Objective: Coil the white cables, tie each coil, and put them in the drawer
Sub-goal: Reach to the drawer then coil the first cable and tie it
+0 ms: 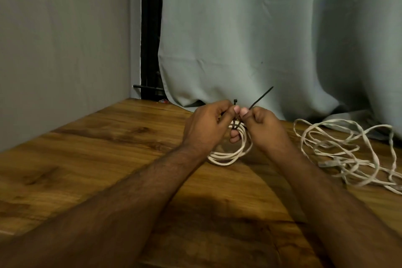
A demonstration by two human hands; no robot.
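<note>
A wood-grain bench [91, 159] runs to a grey wall [61, 50] and pale curtain [250, 28]. Over it, the left hand [206, 125] and right hand [264, 128] pinch a black zip tie [261, 98] around the coiled white cable [228, 156], its lower loops on the bench; the loose white cable [348, 152] sprawls right

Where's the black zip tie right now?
In the head view, centre frame: the black zip tie is pinched between the left hand and right hand, looped around the coiled white cable, its tail pointing up-right toward the curtain.
</note>
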